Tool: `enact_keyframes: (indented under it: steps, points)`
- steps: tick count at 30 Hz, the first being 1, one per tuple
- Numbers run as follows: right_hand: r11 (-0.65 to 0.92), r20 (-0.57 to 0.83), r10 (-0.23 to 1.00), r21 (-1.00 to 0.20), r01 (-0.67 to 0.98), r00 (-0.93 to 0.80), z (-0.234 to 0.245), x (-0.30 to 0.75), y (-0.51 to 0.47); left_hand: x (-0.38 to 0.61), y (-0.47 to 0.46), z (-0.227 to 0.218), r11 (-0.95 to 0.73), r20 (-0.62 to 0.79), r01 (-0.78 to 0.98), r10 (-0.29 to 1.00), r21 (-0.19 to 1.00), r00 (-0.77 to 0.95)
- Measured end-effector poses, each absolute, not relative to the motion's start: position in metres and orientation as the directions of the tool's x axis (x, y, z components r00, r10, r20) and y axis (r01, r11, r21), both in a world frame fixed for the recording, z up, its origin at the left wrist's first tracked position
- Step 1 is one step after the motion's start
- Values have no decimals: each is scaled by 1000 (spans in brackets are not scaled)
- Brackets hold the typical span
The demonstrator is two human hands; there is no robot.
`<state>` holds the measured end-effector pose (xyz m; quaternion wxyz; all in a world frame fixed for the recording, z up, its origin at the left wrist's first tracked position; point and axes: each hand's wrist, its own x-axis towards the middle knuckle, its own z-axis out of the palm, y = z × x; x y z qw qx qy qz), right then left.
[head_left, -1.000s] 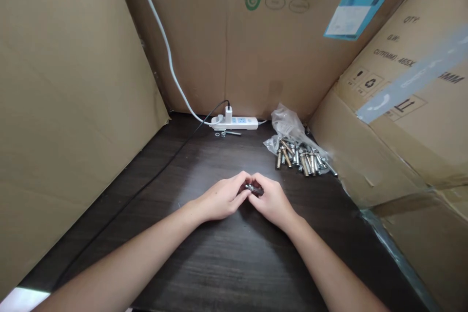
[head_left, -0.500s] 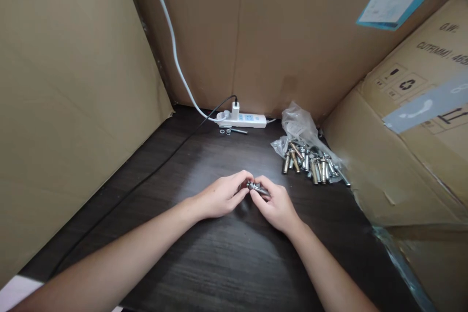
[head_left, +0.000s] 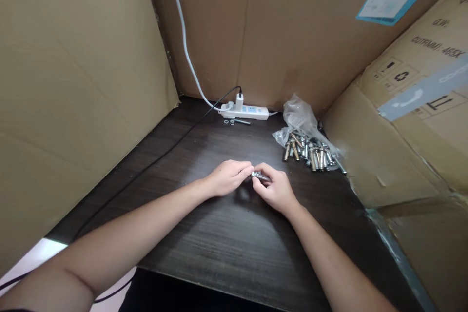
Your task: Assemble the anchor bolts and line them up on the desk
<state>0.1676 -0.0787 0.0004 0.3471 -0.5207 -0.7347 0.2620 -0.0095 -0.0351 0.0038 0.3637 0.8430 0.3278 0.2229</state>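
My right hand (head_left: 276,189) holds a silver metal expansion bolt (head_left: 261,176) between thumb and fingers, its nut end pointing left. At that nut end, the fingers and thumb of my left hand (head_left: 230,178) are pressed together, fingertips against the bolt. Its exact grip there is partly hidden. Both hands are just above the dark wood-grain table (head_left: 226,239).
Several similar bolts (head_left: 314,152) spill from a clear plastic bag (head_left: 300,114) at the back right. A white power strip (head_left: 252,112) lies at the back, with a loose bolt rod (head_left: 242,122) and washers before it. Cardboard boxes (head_left: 91,83) wall the sides and back; a black cable (head_left: 161,157) crosses left.
My left thumb and fingers have closed together at the bolt's nut end, where they were apart before. My right hand keeps its hold. The whole view has shifted slightly.
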Motion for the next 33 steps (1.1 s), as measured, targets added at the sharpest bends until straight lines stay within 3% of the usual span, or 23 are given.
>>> enact_keyframes:
  steps: [5,18,27,33]
  points:
    - [274,227,962,-783,559,-154,-3,171,-75,-10,-36,5,-489,214,345,773,801,598]
    - [253,207,967,-798,547,-146,-6,173,-73,-8,-39,5,-502,192,355,750,788,633]
    - [237,194,972,-819,522,-136,-5,173,-73,-9,-34,4,-521,93,433,711,736,697]
    - [248,198,969,-799,548,-150,-5,173,-73,-10,-36,5,-491,170,385,761,782,626]
